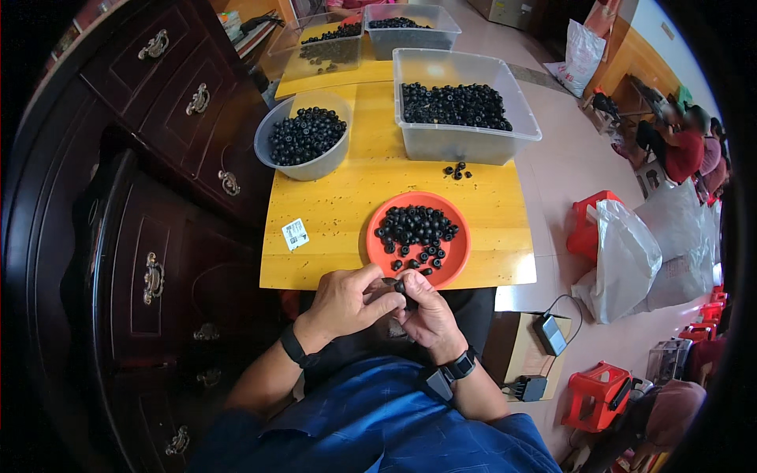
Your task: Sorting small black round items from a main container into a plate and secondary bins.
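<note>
Over the table's near edge, my left hand (347, 303) and my right hand (430, 311) meet with fingers closed. A small black round piece (400, 286) is pinched in my right fingertips. My left fingertips press close against it; something thin and dark shows between them, too small to name. Just beyond my hands lies a red-orange plate (453, 272) bearing a heap of black ring-like pieces (418, 227), some with a hole in the middle. Several similar loose pieces (457, 170) sit farther off on the yellow table (331, 260).
A round clear tub (264, 150) and a large clear bin (457, 146) hold more black pieces; further bins (449, 35) stand behind. A white label (295, 234) lies on the table. Dark drawers (181, 102) flank the left. Red stools (595, 394) and white sacks (623, 260) are right.
</note>
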`<state>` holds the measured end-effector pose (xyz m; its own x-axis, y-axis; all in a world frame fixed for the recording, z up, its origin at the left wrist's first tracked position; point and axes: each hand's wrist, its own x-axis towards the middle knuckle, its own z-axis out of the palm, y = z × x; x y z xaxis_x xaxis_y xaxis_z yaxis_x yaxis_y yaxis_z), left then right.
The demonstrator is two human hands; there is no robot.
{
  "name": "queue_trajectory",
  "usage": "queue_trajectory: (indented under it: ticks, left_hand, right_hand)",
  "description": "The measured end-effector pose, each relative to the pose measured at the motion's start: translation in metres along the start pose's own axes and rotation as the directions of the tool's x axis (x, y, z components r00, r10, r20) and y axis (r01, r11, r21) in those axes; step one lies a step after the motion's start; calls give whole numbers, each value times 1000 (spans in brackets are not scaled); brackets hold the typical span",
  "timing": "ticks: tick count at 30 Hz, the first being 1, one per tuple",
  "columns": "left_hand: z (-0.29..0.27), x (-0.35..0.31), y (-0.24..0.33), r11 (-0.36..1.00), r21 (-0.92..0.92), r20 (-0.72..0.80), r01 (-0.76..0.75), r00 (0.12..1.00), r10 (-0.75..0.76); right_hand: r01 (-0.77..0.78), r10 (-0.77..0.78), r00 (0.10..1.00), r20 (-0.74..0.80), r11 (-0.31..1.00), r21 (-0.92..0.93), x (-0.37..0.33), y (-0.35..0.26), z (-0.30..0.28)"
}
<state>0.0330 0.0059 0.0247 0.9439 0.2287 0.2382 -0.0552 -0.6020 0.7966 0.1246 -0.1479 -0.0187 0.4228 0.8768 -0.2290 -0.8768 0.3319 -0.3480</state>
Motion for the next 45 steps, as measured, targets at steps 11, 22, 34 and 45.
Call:
queue_trajectory:
  ticks: [11,22,34,45]
  left_hand:
    - [-5,3,11,990,135,33,-38,999,34]
    - [-1,-1,4,992,113,62,-48,997,41]
    - [-54,37,-2,981,173,-92,94,993,-79]
    - [-35,21,16,979,168,-4,112,994,-113]
  right_hand:
    - [-13,12,1000,-15,999,-37,0,3,1]
    - [10,-11,999,-48,1000,-8,1,3,2]
    - [-193,200,978,-63,976,99,0,9,-9]
    - [-181,182,983,19,946,268,3,5,-6]
